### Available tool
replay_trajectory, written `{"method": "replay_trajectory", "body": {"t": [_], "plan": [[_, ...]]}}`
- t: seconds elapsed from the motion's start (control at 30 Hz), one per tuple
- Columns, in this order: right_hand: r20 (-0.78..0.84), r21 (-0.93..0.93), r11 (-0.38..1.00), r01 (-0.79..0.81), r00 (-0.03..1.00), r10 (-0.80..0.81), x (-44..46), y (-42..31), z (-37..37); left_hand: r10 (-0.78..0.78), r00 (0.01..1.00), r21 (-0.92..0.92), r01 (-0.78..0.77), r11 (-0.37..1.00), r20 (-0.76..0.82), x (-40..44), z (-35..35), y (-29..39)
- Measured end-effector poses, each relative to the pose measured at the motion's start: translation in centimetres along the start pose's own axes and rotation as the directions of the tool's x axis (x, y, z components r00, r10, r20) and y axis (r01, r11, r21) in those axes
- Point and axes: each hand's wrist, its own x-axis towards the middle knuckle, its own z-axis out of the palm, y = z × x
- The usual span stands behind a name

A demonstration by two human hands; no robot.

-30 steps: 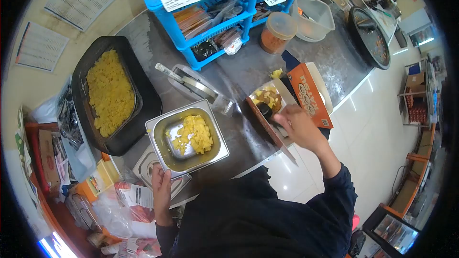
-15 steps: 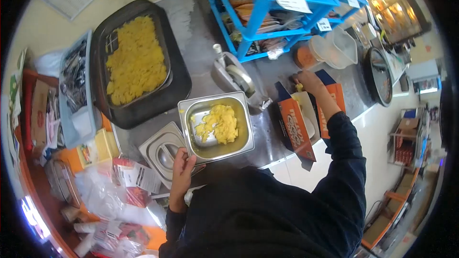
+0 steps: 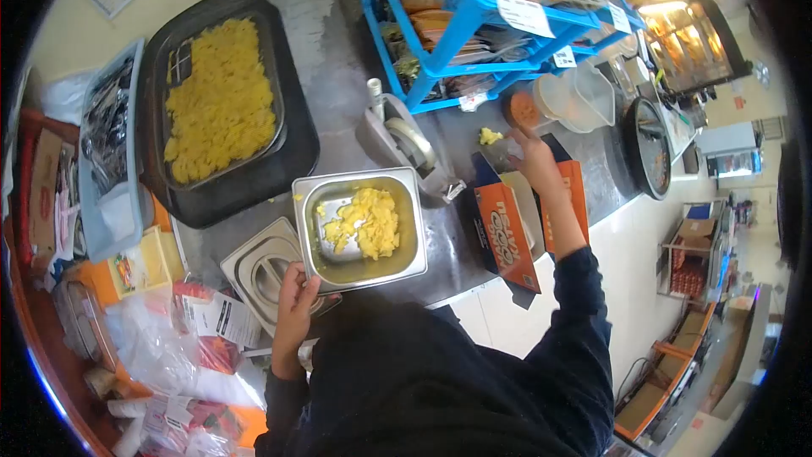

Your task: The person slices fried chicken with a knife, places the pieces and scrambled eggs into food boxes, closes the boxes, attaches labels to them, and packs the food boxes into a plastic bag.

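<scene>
My left hand (image 3: 293,300) grips the near left corner of a steel food pan (image 3: 359,275), thumb over the rim. Loose yellow scrambled egg (image 3: 376,228) lies inside the pan. Beyond an open orange and navy takeaway box (image 3: 510,224), my right hand (image 3: 534,161) is closed, fingers pointing away from me. A greyish, see-through thing shows at its fingertips, too unclear to name. A small clump of egg (image 3: 491,136) is just left of them. Under the pan's left side, a steel lid (image 3: 254,267) lies on the counter, partly hidden.
A large black tray (image 3: 296,144) of scrambled egg stands at the left. Behind are a tape dispenser (image 3: 402,152) and a blue rack (image 3: 440,59) of packets. Clear tubs (image 3: 589,97) and a round black pan (image 3: 647,148) stand at the right. Plastic bags (image 3: 161,330) fill the lower left.
My right hand has moved from over the box to beyond it, and the egg clump now shows left of its fingers. My left hand stays on the pan. The whole view has shifted slightly.
</scene>
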Motion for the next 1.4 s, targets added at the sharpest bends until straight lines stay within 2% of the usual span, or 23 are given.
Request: {"method": "replay_trajectory", "body": {"t": [0.1, 0.2, 0.23, 0.33, 0.43, 0.47, 0.57, 0.67, 0.73, 0.8, 0.83, 0.9, 0.93, 0.97, 1.03, 1.13, 1.23, 1.27, 1.37, 1.4], "plan": [[0.037, -0.056, 0.98, 0.191, 0.981, -0.189, 3.2, 2.2, 2.9, 0.025, 1.0, 0.047, -0.026, 0.999, 0.017, -0.1, 0.1, 0.0], [0.08, -0.082, 0.975, 0.208, 0.976, -0.202, 4.3, 3.6, 5.4, 0.052, 0.999, 0.141, -0.05, 0.989, -0.015, -0.2, 0.0, -0.4], [0.106, -0.104, 0.974, 0.202, 0.976, -0.192, 4.1, 3.8, 5.7, 0.04, 0.999, 0.116, -0.036, 0.993, -0.034, -0.3, 0.0, -0.4], [0.177, -0.155, 0.982, 0.108, 0.981, -0.08, 3.7, 3.8, 5.8, 0.022, 0.999, 0.067, -0.019, 0.998, -0.042, -0.1, 0.6, -0.2], [0.058, 0.127, 0.991, 0.032, 0.998, -0.039, 2.1, 1.8, 2.0, 0.043, 0.998, 0.121, -0.037, 0.992, -0.053, -0.1, 0.1, -0.8], [0.034, 0.14, 0.986, -0.09, 0.996, 0.087, 0.9, 0.5, 0.3, 0.013, 0.998, 0.084, -0.008, 0.996, -0.06, -0.2, 0.9, 0.1], [0.014, 0.301, 0.948, -0.1, 0.995, 0.1, -3.9, -3.2, -4.4, -0.02, 0.997, 0.144, 0.03, 0.989, -0.071, -0.2, 0.4, 0.2], [-0.032, 0.13, 0.984, -0.119, 0.992, 0.125, -7.5, -4.8, -4.9, -0.043, 0.995, 0.148, 0.057, 0.987, -0.093, -0.2, 0.6, 0.4], [-0.185, 0.28, 0.934, -0.222, 0.942, 0.28, -9.3, -4.6, -6.0, -0.063, 0.993, 0.177, 0.08, 0.981, -0.101, -0.2, 0.8, 0.7], [-0.335, 0.43, 0.856, -0.289, 0.829, 0.448, -11.6, -4.2, -5.5, -0.058, 0.993, 0.2, 0.078, 0.977, -0.105, -0.3, 1.7, 1.4], [-0.183, 0.426, 0.815, -0.394, 0.844, 0.504, -12.7, -4.4, -5.1, -0.056, 0.992, 0.214, 0.079, 0.974, -0.112, -0.5, 1.9, 1.6], [0.128, 0.377, 0.719, -0.584, 0.802, 0.584, -14.3, -4.8, -4.6, -0.066, 0.991, 0.254, 0.093, 0.963, -0.114, -0.6, 1.7, 1.5], [0.233, 0.409, 0.697, -0.589, 0.806, 0.544, -14.2, -5.2, -3.6, -0.07, 0.99, 0.251, 0.098, 0.963, -0.119, -0.6, 1.9, 1.6], [0.206, 0.439, 0.739, -0.511, 0.858, 0.471, -14.4, -5.5, -2.3, -0.072, 0.989, 0.249, 0.102, 0.963, -0.127, -0.5, 2.1, 1.7], [0.255, 0.27, 0.846, -0.461, 0.881, 0.399, -14.4, -5.3, 0.4, -0.055, 0.992, 0.279, 0.085, 0.956, -0.113, -0.4, 2.7, 2.0], [0.106, 0.341, 0.884, -0.321, 0.947, 0.303, -15.0, -4.1, 1.9, -0.041, 0.991, 0.311, 0.08, 0.947, -0.129, -0.6, 3.1, 2.2], [0.038, 0.507, 0.783, -0.36, 0.917, 0.397, -15.5, -4.6, -1.8, -0.016, 0.988, 0.351, 0.071, 0.934, -0.156, -0.8, 3.6, 2.4], [0.052, 0.424, 0.824, -0.377, 0.918, 0.393, -15.7, -4.6, -3.1, -0.017, 0.987, 0.35, 0.073, 0.934, -0.16, -0.9, 3.6, 2.3], [-0.209, 0.062, 0.94, -0.334, 0.917, 0.34, -14.9, -4.6, -2.7, -0.015, 0.986, 0.338, 0.072, 0.938, -0.168, -0.8, 3.6, 2.3], [-0.153, -0.125, 0.935, -0.331, 0.938, 0.312, -14.5, -4.2, -1.6, -0.015, 0.984, 0.328, 0.073, 0.942, -0.176, -0.8, 3.9, 2.3]]}}
